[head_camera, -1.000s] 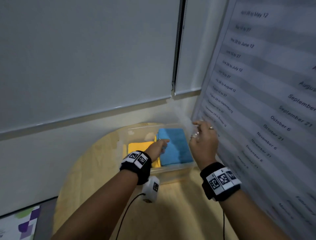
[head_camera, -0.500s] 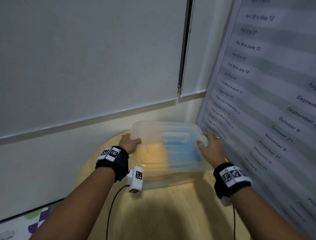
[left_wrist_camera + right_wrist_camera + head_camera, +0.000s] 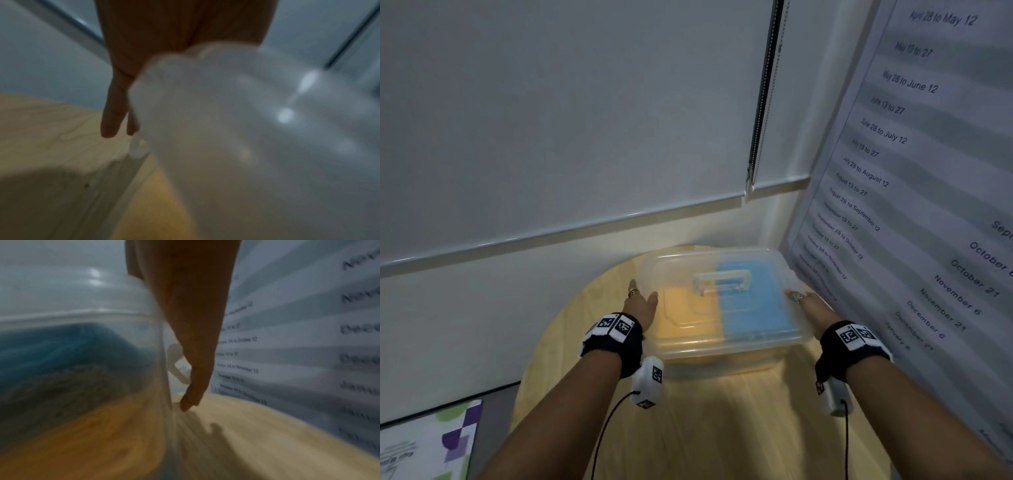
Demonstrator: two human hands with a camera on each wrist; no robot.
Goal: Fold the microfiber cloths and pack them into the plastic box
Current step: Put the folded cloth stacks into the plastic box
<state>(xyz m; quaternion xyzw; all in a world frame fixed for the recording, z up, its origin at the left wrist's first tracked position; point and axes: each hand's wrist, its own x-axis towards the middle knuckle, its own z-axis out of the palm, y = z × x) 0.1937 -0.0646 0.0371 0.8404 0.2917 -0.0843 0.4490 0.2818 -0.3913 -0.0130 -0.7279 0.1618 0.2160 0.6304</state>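
Note:
A clear plastic box (image 3: 726,356) stands on the round wooden table, with its clear lid (image 3: 722,274) lying on top, handle up. Through the plastic I see a folded yellow cloth (image 3: 685,318) on the left and a folded blue cloth (image 3: 753,305) on the right. My left hand (image 3: 642,301) lies against the lid's left end and my right hand (image 3: 806,303) against its right end. The left wrist view shows the fingers (image 3: 112,120) hanging straight down beside the lid (image 3: 246,129). The right wrist view shows the fingers (image 3: 198,374) straight along the box wall (image 3: 162,353), in front of a latch (image 3: 176,368).
The table (image 3: 722,428) fills the corner between a wall with a drawn blind (image 3: 551,120) and a large date poster (image 3: 928,171) close on the right. A printed sheet (image 3: 424,442) lies at the bottom left. Bare wood lies in front of the box.
A second ago the box was uncovered, my left hand in it on the cloths. Both hands then brought the lid over, and it now lies on the box.

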